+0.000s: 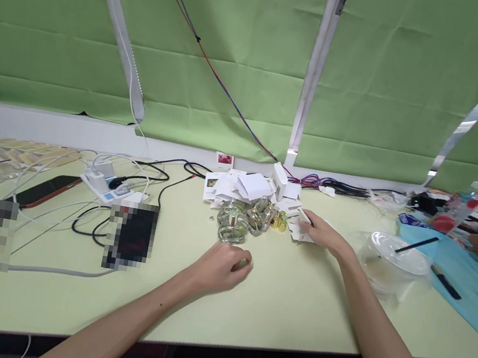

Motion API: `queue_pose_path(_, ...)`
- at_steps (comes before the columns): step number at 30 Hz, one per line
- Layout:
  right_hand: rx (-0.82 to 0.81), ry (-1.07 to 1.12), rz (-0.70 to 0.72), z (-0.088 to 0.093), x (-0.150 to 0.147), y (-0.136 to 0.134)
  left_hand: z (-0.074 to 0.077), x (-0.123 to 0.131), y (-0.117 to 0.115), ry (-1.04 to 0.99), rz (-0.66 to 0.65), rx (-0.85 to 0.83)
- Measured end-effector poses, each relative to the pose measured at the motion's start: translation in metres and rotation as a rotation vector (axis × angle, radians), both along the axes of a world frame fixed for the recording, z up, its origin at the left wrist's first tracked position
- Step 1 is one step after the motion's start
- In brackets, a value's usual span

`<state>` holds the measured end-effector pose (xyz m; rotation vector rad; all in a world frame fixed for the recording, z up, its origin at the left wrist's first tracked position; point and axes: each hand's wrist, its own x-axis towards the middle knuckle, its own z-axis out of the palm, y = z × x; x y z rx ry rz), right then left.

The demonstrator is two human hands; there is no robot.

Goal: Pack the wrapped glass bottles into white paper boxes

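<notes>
My left hand (223,269) rests on the pale green table (280,310) with its fingers curled round a small object I cannot make out, just in front of a glass bottle (232,222). A second glass bottle (261,215) and a small gold cap (280,220) stand behind it. My right hand (320,231) lies on a small white cardboard box (299,227) at the right side of a heap of white boxes (256,188), fingers closed on it.
A power strip (103,185) with plugs and tangled cables (87,223) sits at the left, beside a dark phone (46,191). A clear plastic lidded bowl (394,259) and a blue cloth (466,281) with tools lie at the right. Green blinds hang behind.
</notes>
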<state>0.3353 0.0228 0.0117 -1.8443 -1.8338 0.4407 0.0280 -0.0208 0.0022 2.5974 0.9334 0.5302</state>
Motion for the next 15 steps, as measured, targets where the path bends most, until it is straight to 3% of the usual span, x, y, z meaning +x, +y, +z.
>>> queue_pose_path(8, -0.126, 0.1, -0.089, 0.012, -0.005, -0.006, -0.002, -0.001, 0.001, 0.018, 0.0, 0.013)
queue_pose_path(15, -0.137, 0.048, -0.154, 0.006, -0.004, 0.001, -0.002, -0.003, 0.001, 0.033, 0.007, 0.016)
